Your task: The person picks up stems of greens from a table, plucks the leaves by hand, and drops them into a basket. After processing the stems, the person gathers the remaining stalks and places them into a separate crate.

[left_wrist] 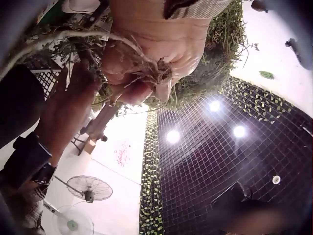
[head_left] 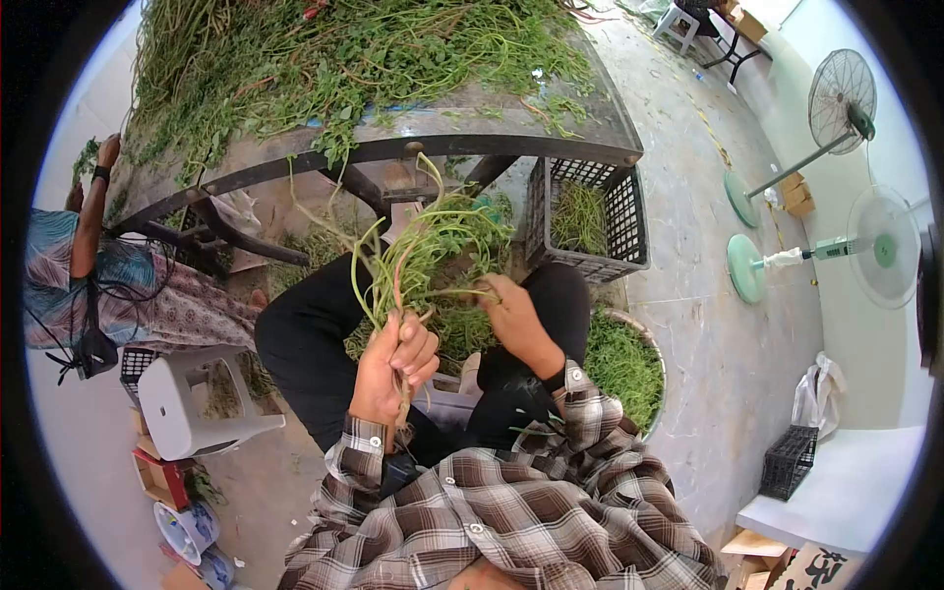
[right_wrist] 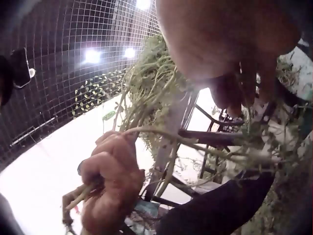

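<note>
My left hand (head_left: 395,362) grips a bunch of long green leafy stems (head_left: 423,251) around its lower part. Pale, stringy roots (left_wrist: 159,73) stick out below the fist in the left wrist view. To the right of the bunch, my right hand (head_left: 518,323) pinches one stem (head_left: 457,292) that reaches sideways out of it. In the right wrist view this stem runs from the left fist (right_wrist: 112,181) across toward the right fingers, whose tips are partly dark and blurred. Both hands are over the lap, between bent knees in black trousers.
A table (head_left: 393,133) heaped with cut greens (head_left: 364,59) stands in front. Beneath its right end is a black crate (head_left: 629,211) holding stems. A round basket of greens (head_left: 624,369) sits by the right knee. At left are a grey stool (head_left: 202,403) and another person (head_left: 108,265).
</note>
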The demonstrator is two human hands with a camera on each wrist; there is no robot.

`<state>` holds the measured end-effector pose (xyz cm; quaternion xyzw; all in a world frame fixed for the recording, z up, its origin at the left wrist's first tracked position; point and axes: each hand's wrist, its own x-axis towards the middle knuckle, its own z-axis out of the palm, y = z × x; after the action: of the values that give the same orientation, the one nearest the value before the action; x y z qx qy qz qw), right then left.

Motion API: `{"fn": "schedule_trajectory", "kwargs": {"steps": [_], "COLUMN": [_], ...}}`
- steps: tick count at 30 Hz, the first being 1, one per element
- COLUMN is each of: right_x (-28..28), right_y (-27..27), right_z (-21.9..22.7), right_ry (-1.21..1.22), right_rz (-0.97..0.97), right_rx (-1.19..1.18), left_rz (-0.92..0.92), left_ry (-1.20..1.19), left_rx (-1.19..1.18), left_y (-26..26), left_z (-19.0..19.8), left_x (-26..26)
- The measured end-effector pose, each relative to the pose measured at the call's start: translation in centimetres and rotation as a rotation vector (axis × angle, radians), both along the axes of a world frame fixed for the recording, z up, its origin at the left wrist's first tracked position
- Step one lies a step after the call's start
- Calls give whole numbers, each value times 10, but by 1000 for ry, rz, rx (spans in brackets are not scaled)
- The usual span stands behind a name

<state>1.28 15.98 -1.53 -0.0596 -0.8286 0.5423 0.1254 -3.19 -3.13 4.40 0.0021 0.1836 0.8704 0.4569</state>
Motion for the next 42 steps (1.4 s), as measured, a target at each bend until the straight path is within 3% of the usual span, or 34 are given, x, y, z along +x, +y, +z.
{"fn": "schedule_trajectory", "kwargs": {"steps": [4, 5, 6, 7, 9, 11, 12, 14, 15, 16, 17, 18, 19, 23, 27, 29, 32, 33, 34, 38, 41, 42], "right_x": [-3, -6, -6, -6, -5, -5, -5, -3, 22, 26, 46, 50, 52, 43, 32, 26, 11, 6, -6, -12, -18, -21], "right_y": [33, 56, 80, 99, 119, 132, 138, 159, 203, 285, 261, 256, 240, 172, 88, 54, 17, 4, -13, -37, -42, -39], "right_z": [-6, -23, -29, -29, -11, -5, -5, -14, -68, -109, -81, -49, -29, 22, 58, 55, 42, 44, 29, 40, 28, 24], "right_ry": [170, 190, 218, 264, 21, -68, -69, -94, -96, -155, 27, -103, -116, -132, -309, -307, -273, -224, 242, 13, 43, -11], "right_rz": [-250, -248, -207, -227, -431, -447, -449, -532, -535, -614, -734, -841, -839, -449, -68, 117, 261, 299, 235, 311, 321, 270], "right_rx": [546, 573, 766, 713, 660, 528, 531, 765, 766, 446, -220, -500, -385, -717, -501, -475, -258, -187, -6, -111, -32, 133], "left_rz": [-73, -72, -69, -66, -52, -166, -194, -216, -232, -136, -34, 12, 30, 15, 0, -3, -3, -9, -14, -73, -95, -98], "left_ry": [12, 14, 21, 27, 11, 135, 135, 133, 136, 107, 77, 23, -41, -60, -76, -60, -79, -108, -109, -74, -96, -92], "left_rx": [-146, -146, -170, -192, -190, -275, -303, -288, -274, -208, -145, -78, -78, 0, 75, 95, 140, 165, 172, 177, 149, 134], "left_y": [3, 2, 2, 1, -1, 6, 9, 12, 13, -1, -21, -28, -32, -20, -17, -19, -22, -21, -20, -17, -15, -14], "left_z": [0, -1, -1, -1, 4, 7, 9, 9, 10, 5, -1, -2, 1, 1, 2, 2, 2, 2, 3, -1, -2, -3], "left_x": [7, 8, 10, 10, 8, 11, 13, 15, 15, 4, -9, -14, -16, -19, -16, -16, -14, -13, -12, -9, -6, -6]}}
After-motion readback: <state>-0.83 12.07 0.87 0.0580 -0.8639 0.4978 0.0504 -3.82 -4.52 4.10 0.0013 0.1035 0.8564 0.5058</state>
